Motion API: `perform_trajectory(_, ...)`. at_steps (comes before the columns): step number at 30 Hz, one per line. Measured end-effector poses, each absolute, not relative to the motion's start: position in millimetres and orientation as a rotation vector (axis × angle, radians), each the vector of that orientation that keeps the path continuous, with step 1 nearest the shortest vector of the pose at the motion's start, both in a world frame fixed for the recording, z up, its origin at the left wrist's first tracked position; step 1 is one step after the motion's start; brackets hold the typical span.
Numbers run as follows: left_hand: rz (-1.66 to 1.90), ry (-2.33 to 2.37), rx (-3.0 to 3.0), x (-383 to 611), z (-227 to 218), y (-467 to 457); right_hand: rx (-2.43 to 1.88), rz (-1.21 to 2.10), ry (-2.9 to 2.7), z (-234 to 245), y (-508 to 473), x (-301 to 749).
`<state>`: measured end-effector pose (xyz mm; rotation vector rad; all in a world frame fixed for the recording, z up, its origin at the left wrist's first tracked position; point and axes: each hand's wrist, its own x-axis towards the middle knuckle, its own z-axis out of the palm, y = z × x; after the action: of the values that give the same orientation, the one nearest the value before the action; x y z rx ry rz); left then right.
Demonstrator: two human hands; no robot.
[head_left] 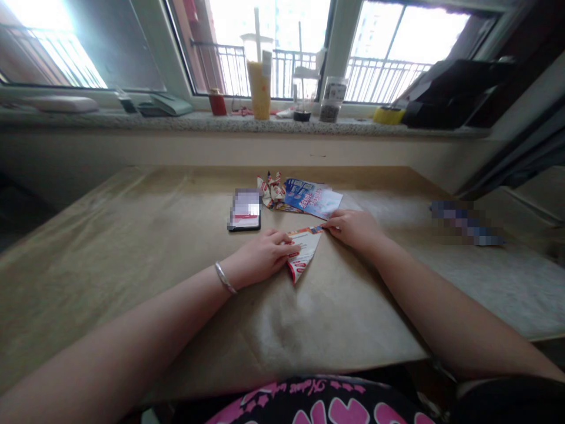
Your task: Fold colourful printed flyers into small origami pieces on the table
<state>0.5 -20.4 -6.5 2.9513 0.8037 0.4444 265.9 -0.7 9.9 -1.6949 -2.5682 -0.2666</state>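
Midway between two bare hands, on the table [189, 253], lies the folded paper [311, 241], printed, roughly triangular, its point towards the wearer. Left hand [265, 254] in: fingers laid loosely over the sheet, steadying it, not clenched. Right hand [356, 228] works the upper right corner, fingertips gathered there (pinch or press? I can't tell from this angle). Looks like the folding stage, an edge being lined up or a crease set. Next move, I'd judge, calls for a firm left hold and the right running cleanly along that edge, or the fold skews. Just beyond: leaflets [314, 199] fanned in a pile, a crumpled-looking paper shape [271, 193] beside them, a phone [246, 211] left of that. Farther back, a yellow drink [260, 88] stands on the windowsill [189, 122].
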Motion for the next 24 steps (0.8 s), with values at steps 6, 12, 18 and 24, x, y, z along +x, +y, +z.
perform_trajectory(6,0.438,0.814,2.935,-0.7,-6.3,-20.6,-1.787,-0.306,-2.511,8.3,1.5,266.2)
perform_trajectory(12,0.423,0.823,2.95,-0.1,-5.3,-21.5,-1.743,-0.352,-2.603,12.7,-2.7,263.2)
perform_trajectory(18,0.408,0.824,2.945,1.0,-4.2,-22.3,-1.718,-0.39,-2.638,16.4,-8.2,259.6)
perform_trajectory(24,0.412,0.817,2.962,0.6,-4.4,-22.2,-1.773,-0.397,-2.495,11.1,-10.1,259.5)
